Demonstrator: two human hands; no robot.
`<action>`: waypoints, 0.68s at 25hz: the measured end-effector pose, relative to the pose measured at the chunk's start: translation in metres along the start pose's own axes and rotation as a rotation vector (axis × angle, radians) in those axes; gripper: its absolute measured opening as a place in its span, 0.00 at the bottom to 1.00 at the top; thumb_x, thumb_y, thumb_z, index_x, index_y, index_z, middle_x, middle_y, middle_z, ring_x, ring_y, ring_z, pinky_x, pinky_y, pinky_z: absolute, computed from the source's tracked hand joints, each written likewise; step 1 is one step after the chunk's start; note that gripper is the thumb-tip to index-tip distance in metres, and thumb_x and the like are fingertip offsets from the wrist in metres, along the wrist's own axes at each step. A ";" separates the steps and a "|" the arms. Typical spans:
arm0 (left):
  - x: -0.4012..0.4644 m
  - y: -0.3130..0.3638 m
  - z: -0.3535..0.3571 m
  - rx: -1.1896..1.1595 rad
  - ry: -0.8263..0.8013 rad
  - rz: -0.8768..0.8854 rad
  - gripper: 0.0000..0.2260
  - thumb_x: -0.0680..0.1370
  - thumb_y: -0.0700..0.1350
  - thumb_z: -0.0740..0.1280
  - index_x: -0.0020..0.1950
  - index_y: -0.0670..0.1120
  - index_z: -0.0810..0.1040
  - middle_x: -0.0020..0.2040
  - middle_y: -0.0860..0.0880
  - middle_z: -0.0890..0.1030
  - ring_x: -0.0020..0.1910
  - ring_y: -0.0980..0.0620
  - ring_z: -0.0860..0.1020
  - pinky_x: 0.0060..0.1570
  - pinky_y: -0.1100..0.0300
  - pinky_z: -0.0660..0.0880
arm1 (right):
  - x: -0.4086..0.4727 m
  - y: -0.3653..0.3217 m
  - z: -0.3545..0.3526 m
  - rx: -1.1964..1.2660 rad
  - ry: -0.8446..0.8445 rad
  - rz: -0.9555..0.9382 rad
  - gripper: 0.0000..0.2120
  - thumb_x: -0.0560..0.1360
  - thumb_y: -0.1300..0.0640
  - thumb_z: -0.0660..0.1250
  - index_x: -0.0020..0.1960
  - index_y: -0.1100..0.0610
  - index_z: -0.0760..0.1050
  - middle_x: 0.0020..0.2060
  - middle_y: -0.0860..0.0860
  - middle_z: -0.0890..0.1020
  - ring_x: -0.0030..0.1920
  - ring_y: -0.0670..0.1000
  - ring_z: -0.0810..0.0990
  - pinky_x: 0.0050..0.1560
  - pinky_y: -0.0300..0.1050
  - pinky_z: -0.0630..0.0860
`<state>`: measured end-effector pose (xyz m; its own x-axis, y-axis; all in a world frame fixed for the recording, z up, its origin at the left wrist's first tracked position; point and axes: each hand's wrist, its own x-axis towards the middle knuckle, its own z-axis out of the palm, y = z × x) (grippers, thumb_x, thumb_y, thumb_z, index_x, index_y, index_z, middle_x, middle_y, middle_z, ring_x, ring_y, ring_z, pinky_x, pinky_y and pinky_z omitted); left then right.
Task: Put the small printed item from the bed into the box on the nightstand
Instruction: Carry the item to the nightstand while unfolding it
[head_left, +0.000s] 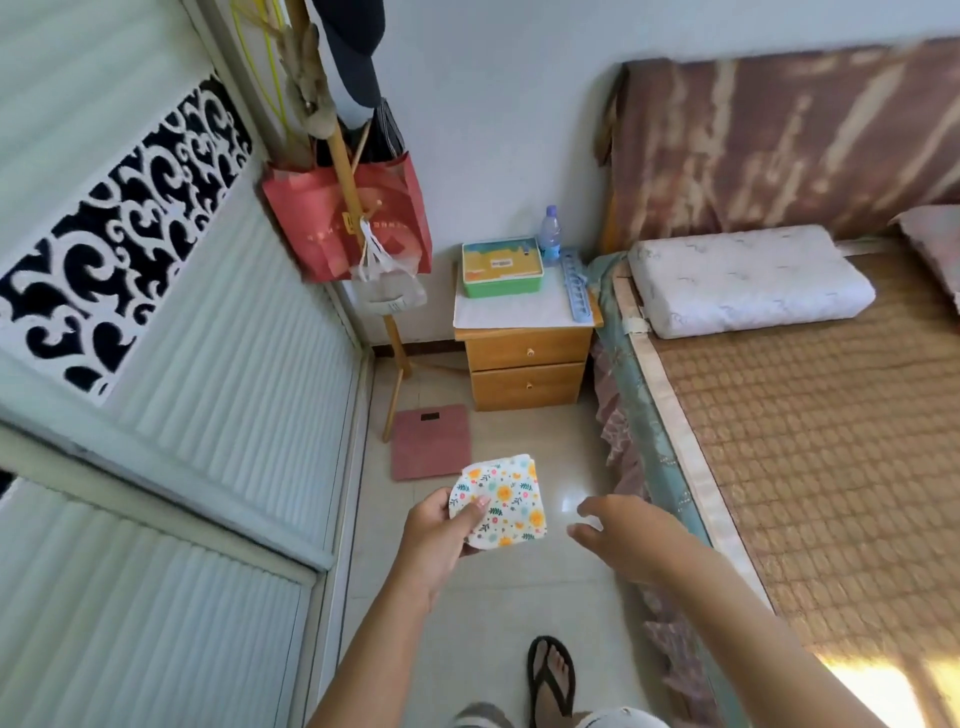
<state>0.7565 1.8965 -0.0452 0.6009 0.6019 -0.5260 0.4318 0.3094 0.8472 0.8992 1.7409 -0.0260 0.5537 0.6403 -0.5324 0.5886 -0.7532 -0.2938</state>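
My left hand (439, 535) pinches a small white cloth item with a flower print (506, 501) by its left edge, thumb on top, over the floor. To the right of it my right hand (623, 530) hovers with fingers apart and nothing in it. Farther ahead, a green box with a yellow and blue lid (501, 267) sits closed on the wooden nightstand (527, 358). The bed with its woven mat (810, 441) runs along my right side.
On the nightstand, a water bottle (549, 233) and a blue strip (576, 283) stand beside the box. A pink bathroom scale (431, 441) lies on the floor. A coat rack holds a red bag (348, 218). A wardrobe (156, 312) fills the left. A white pillow (748, 280) lies on the bed.
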 end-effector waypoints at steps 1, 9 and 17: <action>0.018 0.012 0.005 -0.001 0.004 0.000 0.02 0.75 0.44 0.69 0.44 0.51 0.80 0.40 0.56 0.85 0.38 0.59 0.84 0.30 0.68 0.78 | 0.018 0.002 -0.015 -0.008 -0.002 -0.003 0.23 0.78 0.43 0.55 0.70 0.52 0.66 0.67 0.52 0.74 0.65 0.53 0.73 0.61 0.50 0.72; 0.174 0.097 0.026 0.037 0.030 -0.035 0.00 0.75 0.46 0.68 0.45 0.51 0.78 0.44 0.52 0.85 0.42 0.56 0.83 0.32 0.66 0.78 | 0.174 0.011 -0.107 0.000 -0.040 -0.007 0.23 0.78 0.43 0.56 0.69 0.52 0.67 0.66 0.53 0.75 0.64 0.55 0.74 0.61 0.51 0.73; 0.358 0.190 0.031 0.012 -0.052 -0.081 0.01 0.76 0.46 0.67 0.45 0.51 0.77 0.47 0.49 0.84 0.47 0.52 0.82 0.51 0.50 0.79 | 0.334 0.011 -0.203 0.030 -0.075 0.068 0.17 0.78 0.46 0.56 0.57 0.55 0.75 0.55 0.54 0.79 0.56 0.55 0.77 0.56 0.51 0.76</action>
<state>1.0739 2.1477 -0.0749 0.5978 0.5364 -0.5958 0.4877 0.3465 0.8013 1.2104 1.9766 -0.0454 0.5454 0.5751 -0.6098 0.5325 -0.7995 -0.2778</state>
